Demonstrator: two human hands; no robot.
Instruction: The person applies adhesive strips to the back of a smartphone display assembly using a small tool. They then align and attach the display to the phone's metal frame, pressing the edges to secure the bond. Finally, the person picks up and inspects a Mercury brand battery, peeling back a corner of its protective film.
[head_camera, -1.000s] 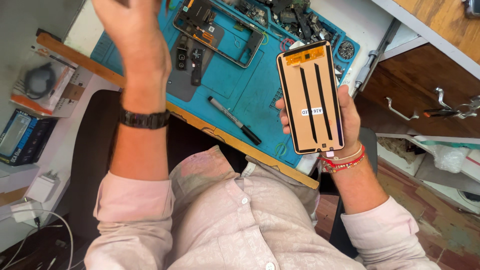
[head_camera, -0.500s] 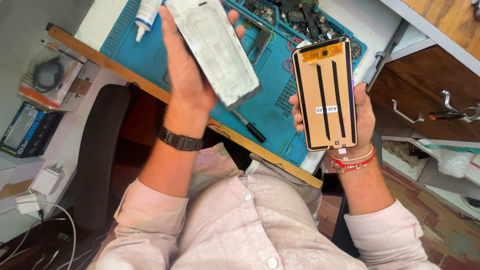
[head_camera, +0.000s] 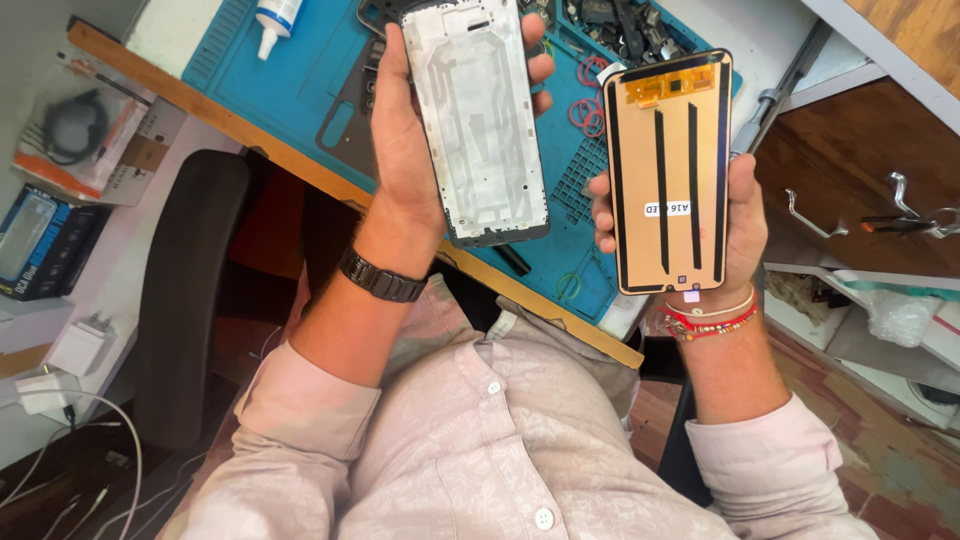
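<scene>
My left hand (head_camera: 405, 150) grips a white phone middle frame (head_camera: 480, 115), held upright with its inner side facing me. My right hand (head_camera: 735, 230) holds a replacement phone screen (head_camera: 668, 170), back side up, copper-coloured with two black vertical strips and a small white label. Both parts are side by side above my lap, a short gap between them, in front of the blue work mat (head_camera: 290, 95). A dark watch sits on my left wrist and red thread bands on my right wrist.
A white glue bottle (head_camera: 277, 22) lies on the mat at the top. Red rubber bands (head_camera: 585, 105) and phone parts crowd the mat's far side. A black marker (head_camera: 512, 260) lies near the desk's wooden edge. Boxes (head_camera: 90, 140) and chargers sit left; a drawer with a metal handle (head_camera: 810, 215) right.
My left hand has brought the white frame down from the desk and turned it upright beside the screen. My right hand kept the screen nearly still.
</scene>
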